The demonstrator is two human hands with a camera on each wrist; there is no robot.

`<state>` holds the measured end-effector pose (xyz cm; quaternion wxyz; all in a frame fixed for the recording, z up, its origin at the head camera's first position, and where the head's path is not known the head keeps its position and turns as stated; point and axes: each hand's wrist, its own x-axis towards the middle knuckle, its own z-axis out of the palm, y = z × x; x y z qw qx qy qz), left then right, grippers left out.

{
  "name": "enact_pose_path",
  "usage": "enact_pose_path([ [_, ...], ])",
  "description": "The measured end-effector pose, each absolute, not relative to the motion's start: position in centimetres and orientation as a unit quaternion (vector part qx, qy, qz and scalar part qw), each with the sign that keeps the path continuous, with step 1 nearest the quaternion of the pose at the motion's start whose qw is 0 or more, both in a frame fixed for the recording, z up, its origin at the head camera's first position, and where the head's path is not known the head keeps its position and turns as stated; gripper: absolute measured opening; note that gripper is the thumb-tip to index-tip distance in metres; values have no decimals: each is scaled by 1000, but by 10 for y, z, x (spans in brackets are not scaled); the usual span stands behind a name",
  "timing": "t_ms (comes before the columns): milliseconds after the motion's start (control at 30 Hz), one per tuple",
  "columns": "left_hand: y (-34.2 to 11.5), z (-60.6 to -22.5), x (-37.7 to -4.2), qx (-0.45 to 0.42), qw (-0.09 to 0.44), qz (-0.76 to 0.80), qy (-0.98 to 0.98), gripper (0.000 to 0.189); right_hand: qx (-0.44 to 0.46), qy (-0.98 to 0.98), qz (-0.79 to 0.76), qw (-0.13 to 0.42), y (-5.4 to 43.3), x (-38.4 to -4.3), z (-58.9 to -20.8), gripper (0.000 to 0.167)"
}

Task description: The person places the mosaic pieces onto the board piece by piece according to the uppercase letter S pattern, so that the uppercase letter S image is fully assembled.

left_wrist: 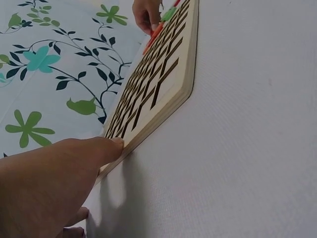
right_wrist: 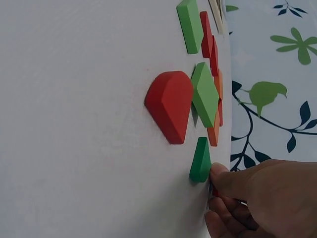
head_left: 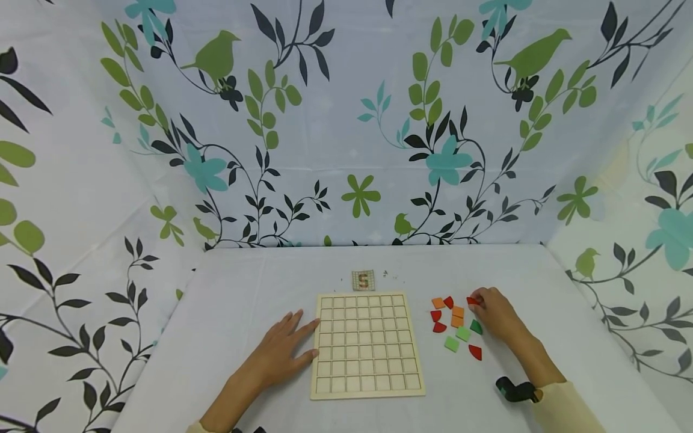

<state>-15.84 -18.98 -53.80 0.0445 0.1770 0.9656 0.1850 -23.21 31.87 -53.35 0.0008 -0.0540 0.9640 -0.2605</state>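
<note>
My right hand (head_left: 495, 311) pinches a red quarter-round tile (head_left: 473, 300) at the right of the loose tiles. In the right wrist view, the thumb mostly hides that tile, and a dark green tile (right_wrist: 200, 161) lies right beside the thumb. A wooden grid board (head_left: 314, 388) lies flat in the middle of the table. Along its left edge rests my left hand (head_left: 281, 349), fingers spread and palm down, with thumb and index fingertips at the rim. The left wrist view shows a fingertip on the board's edge.
Orange square tiles (head_left: 457, 321), light green square tiles (head_left: 452, 344) and several red quarter-round tiles (head_left: 475, 352) lie scattered right of the board. Behind the board sits a small patterned square (head_left: 363, 280) marked like an S. Patterned cloth (head_left: 325, 138) hangs around the table.
</note>
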Motion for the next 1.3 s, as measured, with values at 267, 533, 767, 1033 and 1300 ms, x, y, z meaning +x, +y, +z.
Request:
enact_pose_path([
  [267, -190, -540, -158, 176, 45, 185, 966, 67, -33, 963, -266, -8, 293, -242, -525, 33],
  [533, -191, -541, -159, 171, 46, 186, 966, 67, -41, 962, -271, 9, 249, -245, -520, 32],
  [767, -191, -542, -160, 174, 43, 181, 967, 67, -68, 959, -273, 9, 203, -239, -516, 29],
  [1033, -191, -541, -159, 174, 40, 181, 967, 67, -116, 944, -308, 19, 152, -226, -513, 23],
  [1300, -190, -540, -159, 173, 37, 187, 966, 66, -171, 939, -297, 24, 126, -221, -521, 16],
])
